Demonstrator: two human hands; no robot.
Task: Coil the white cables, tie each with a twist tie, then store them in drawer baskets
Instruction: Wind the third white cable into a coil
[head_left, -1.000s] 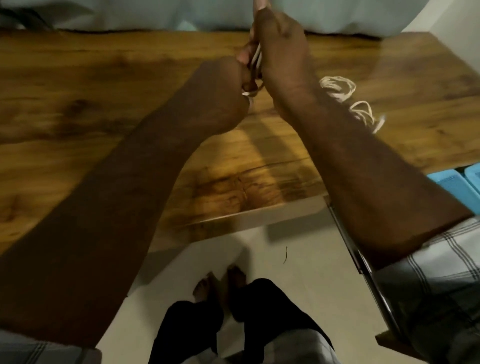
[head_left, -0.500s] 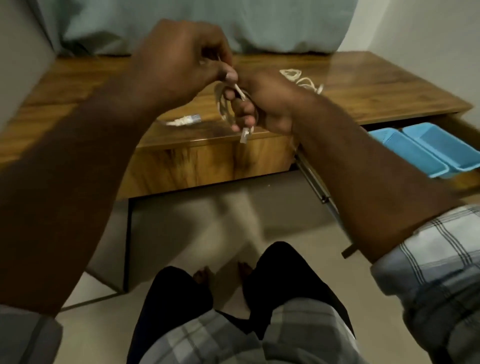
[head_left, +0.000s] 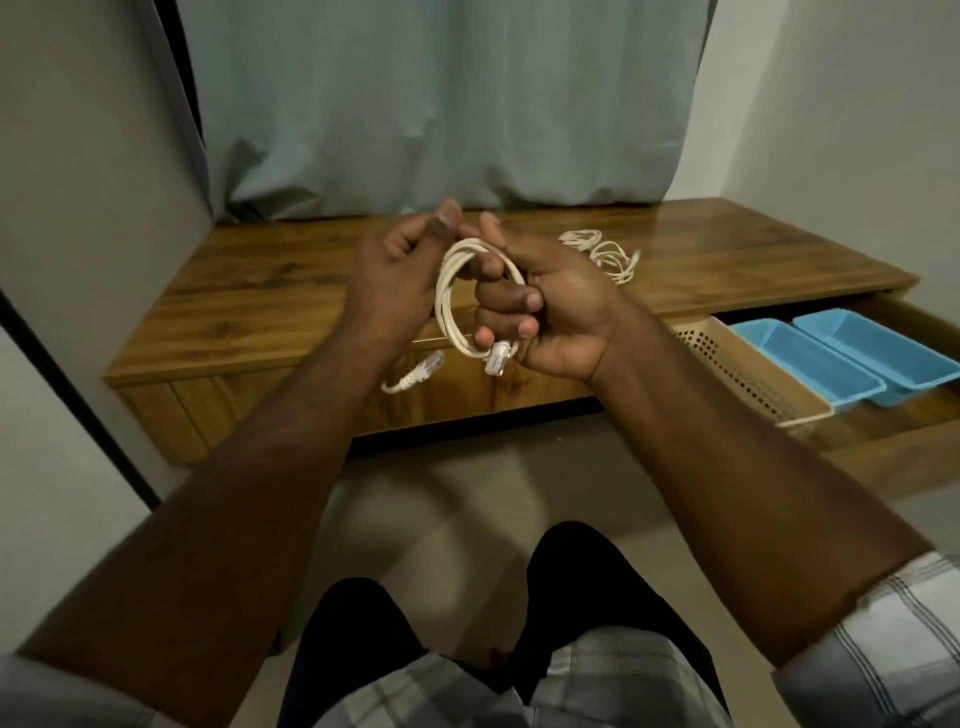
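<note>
A coiled white cable (head_left: 448, 306) hangs upright between my hands above the wooden desk (head_left: 270, 291). My right hand (head_left: 545, 306) grips the coil's right side, and one clear plug (head_left: 497, 358) sticks out below its fingers. My left hand (head_left: 397, 270) pinches the top of the coil between thumb and fingers. The cable's other plug (head_left: 421, 370) lies loose near the desk's front edge. More white cables (head_left: 602, 252) lie in a loose heap on the desk behind my right hand. I cannot make out a twist tie.
To the right an open drawer (head_left: 893, 441) holds a beige perforated basket (head_left: 748, 374) and two blue baskets (head_left: 831, 358). A grey-green curtain (head_left: 441, 104) hangs behind the desk. My knees are below, over a pale floor.
The view has pulled back and tilted up. My hands have moved apart a little, showing the whole coil, and the left hand now pinches its top.
</note>
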